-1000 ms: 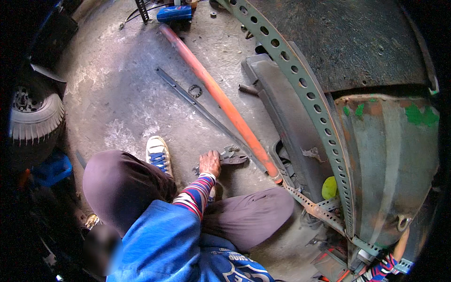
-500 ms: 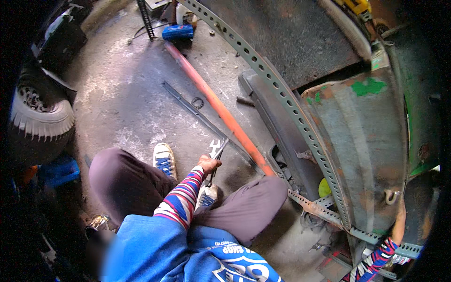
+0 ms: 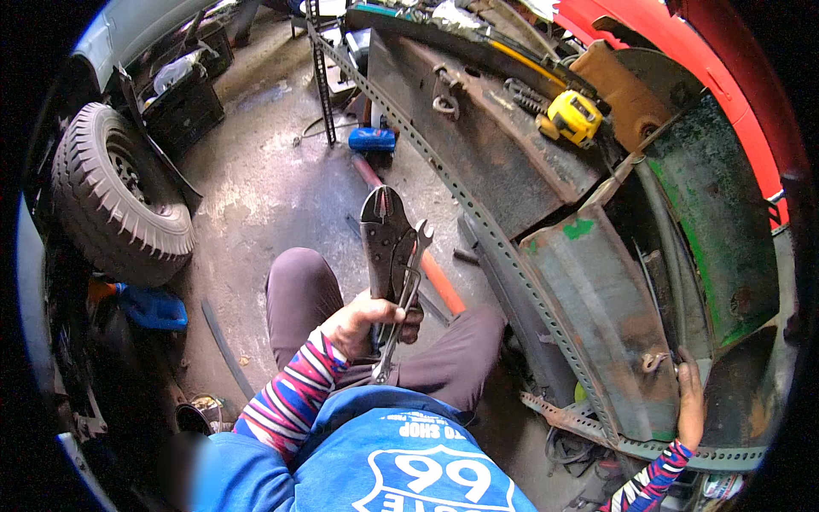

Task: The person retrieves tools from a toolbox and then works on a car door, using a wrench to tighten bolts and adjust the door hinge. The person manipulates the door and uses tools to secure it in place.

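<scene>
My left hand (image 3: 372, 322) is closed around several hand tools, held up in front of my knees. Among them are dark locking pliers (image 3: 376, 243), jaws upward, and a slim silver open-end wrench (image 3: 417, 246) beside them. How the handles sit in my palm is partly hidden by the fingers. At the far right my right hand (image 3: 689, 399) lies with its fingers stretched out against the edge of a worn grey metal panel (image 3: 597, 299) on the rack. A small metal hook (image 3: 655, 362) sits just left of those fingers.
A perforated angle-iron frame (image 3: 478, 200) borders the rack, which carries a yellow power tool (image 3: 573, 118). On the concrete floor lie an orange-red pole (image 3: 442, 286) and a blue object (image 3: 372, 139). At left are a tyre (image 3: 119, 192) and a blue jug (image 3: 153, 307).
My left hand has come up with the tools, and the locking pliers now show plainly. My view has tilted up, showing more of the rack. The right hand's fingers are now visible at the panel's edge.
</scene>
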Available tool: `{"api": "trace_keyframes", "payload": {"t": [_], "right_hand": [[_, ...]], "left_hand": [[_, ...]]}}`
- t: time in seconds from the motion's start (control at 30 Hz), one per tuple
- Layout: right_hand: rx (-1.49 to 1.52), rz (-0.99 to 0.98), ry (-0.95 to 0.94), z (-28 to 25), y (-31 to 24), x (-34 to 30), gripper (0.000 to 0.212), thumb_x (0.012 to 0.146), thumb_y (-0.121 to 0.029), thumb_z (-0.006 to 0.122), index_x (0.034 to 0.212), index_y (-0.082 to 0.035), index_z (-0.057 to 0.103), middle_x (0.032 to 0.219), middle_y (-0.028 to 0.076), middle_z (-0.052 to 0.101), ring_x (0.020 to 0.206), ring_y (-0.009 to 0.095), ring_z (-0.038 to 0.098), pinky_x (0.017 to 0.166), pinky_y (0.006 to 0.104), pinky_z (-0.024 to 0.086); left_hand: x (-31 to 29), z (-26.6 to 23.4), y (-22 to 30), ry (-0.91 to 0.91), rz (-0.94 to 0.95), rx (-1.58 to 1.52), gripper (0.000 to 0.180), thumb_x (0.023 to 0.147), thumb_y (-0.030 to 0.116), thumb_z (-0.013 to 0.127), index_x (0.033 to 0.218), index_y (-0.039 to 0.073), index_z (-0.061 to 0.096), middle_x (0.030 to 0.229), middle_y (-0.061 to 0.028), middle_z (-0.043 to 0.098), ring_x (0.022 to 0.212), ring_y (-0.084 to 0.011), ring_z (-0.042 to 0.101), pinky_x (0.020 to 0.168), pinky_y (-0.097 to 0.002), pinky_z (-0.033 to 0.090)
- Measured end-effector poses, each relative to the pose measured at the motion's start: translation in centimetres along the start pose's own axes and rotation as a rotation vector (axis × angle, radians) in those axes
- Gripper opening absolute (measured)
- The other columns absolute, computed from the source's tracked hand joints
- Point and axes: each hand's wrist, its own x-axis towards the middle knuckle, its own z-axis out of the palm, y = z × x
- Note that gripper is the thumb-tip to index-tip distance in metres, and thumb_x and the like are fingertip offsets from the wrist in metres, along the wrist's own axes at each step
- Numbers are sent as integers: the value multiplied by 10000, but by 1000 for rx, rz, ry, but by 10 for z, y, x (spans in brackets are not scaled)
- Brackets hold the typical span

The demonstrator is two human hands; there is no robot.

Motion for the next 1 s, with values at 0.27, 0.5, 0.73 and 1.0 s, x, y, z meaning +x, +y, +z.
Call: {"api": "trace_keyframes", "payload": {"t": [0.27,0.5,0.73,1.0], "right_hand": [[-259,-249,646,19,-40,-9,396,1044,-273,532,1299,25,586,1311,192,600,1250,322,536,1091,423,369],[636,-513,198,181,-211,-16,238,888,-238,749,900,-2,726,820,127,722,726,236,696,662,359,531],[1008,-305,-229,214,-261,14,166,905,-121,729,933,42,721,771,81,711,684,127,641,647,308,510],[1377,-318,-122,203,-224,4,131,1027,-138,557,1047,-9,569,841,91,678,758,149,663,674,297,546]], "left_hand": [[0,81,31,-95,-64,-23,343,734,83,707,1032,54,540,790,12,446,707,-118,423,655,-308,373],[21,97,32,-214,-139,52,323,739,96,721,1002,71,534,786,-4,440,705,-119,417,645,-321,373],[24,80,43,-146,-126,300,559,750,103,725,1279,28,560,966,-90,627,870,-213,604,758,-344,524],[27,106,84,-120,-5,722,321,805,109,739,1092,27,623,924,-40,643,808,-161,605,742,-324,505]]}}
